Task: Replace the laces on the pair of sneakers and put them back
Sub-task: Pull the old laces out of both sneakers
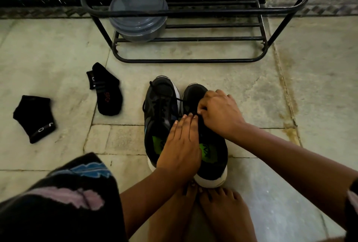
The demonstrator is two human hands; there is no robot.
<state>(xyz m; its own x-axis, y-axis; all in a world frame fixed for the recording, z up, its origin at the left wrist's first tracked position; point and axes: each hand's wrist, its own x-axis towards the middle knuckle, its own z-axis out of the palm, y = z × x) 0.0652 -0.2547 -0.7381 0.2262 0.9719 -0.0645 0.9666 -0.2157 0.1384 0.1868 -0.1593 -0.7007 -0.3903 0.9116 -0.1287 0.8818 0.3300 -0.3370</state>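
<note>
Crouching over a pair of black sneakers on the stone floor (290, 90), the person worked at the lacing of the right-hand sneaker (211, 145), which stood touching the left-hand sneaker (160, 106), both just in front of the bare feet. The right hand (220, 112) had its fingers curled down over the forefoot, its grip apparently pinched on the black lace (179, 99), though the fingertips were hidden. The left hand (182, 145) lay flat with straight fingers pressing on the tongue area, gripping nothing. The step in hand seemed to be threading or loosening lace at the eyelets; which one could not be told. The next move probably called for steadying the shoe while drawing the lace through an eyelet. Both sneakers ran lengthwise away from the person, toes toward the black metal shoe rack (193, 59), heels near the feet. Two black socks (108, 94) lay well apart on the left, and a grey lidded container (138, 17) sat on the rack's lowest shelf.
</note>
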